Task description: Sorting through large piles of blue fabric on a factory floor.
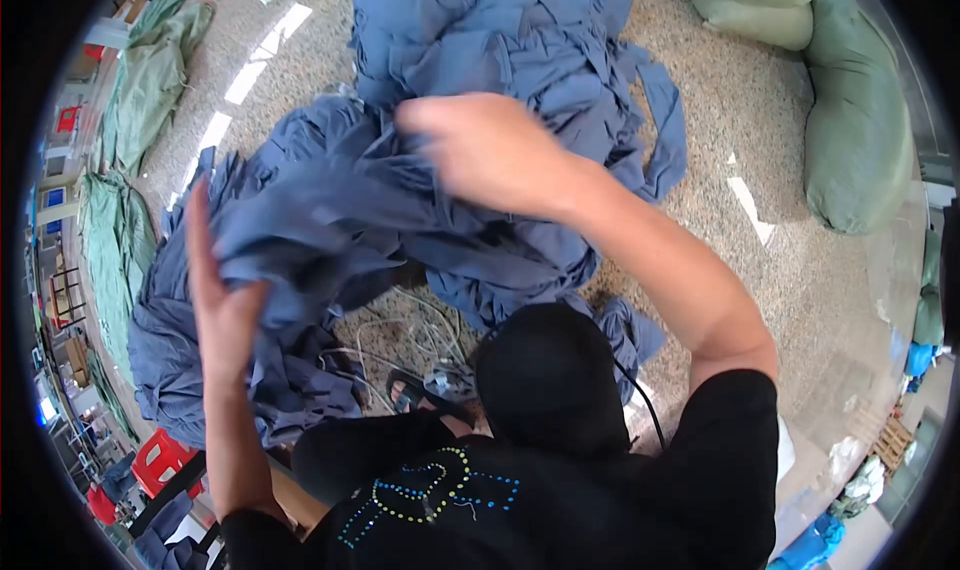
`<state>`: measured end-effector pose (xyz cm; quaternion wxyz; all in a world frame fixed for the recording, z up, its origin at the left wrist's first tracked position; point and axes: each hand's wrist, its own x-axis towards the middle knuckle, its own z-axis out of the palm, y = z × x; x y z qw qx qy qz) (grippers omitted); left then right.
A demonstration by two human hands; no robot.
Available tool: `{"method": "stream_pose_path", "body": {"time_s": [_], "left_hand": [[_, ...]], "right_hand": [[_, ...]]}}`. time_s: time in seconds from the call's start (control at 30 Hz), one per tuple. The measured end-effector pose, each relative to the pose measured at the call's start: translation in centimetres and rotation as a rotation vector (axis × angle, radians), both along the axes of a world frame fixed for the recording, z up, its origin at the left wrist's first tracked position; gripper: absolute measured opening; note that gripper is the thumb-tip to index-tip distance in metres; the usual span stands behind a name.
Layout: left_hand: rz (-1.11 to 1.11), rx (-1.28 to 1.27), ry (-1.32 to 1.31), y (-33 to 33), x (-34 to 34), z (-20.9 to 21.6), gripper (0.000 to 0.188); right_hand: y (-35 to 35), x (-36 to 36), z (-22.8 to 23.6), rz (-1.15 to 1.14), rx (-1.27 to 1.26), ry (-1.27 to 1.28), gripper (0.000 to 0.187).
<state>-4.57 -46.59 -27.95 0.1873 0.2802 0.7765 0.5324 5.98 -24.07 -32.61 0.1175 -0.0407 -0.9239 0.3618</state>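
A large heap of blue-grey cloth (510, 50) lies in front of me and curves round to my left in long crumpled strips. My right hand (490, 155) is over the middle of the heap, fingers curled in and closed on a bunch of the cloth; motion blurs the fingertips. My left hand (222, 300) is raised at the heap's left part, fingers stretched and thumb apart, beside a blurred fold of cloth (290, 230). Whether the palm touches that fold I cannot tell.
Stuffed green sacks (855, 120) lie at the far right, with slack green sacks (115, 260) along the left. Thin white cords (385, 335) are on the speckled floor (740, 100) near my sandalled foot (425, 395). A red stool (160, 460) is at lower left.
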Motion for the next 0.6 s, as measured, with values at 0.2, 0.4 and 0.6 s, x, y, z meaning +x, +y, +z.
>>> {"method": "stream_pose_path", "body": {"time_s": [0.2, 0.4, 0.6], "left_hand": [[0.279, -0.291, -0.13, 0.0, -4.2, -1.5, 0.031], [0.655, 0.092, -0.226, -17.7, -22.0, 1.9, 0.038], [0.732, 0.115, -0.266, -18.9, -20.2, -0.5, 0.033]], "right_hand": [[0.8, -1.2, 3.3, 0.086, -0.17, 0.214, 0.02], [8.6, 23.6, -14.1, -0.696, -0.364, -0.944, 0.059], [-11.0, 33.6, -25.7, -0.807, -0.234, -1.39, 0.072]]}}
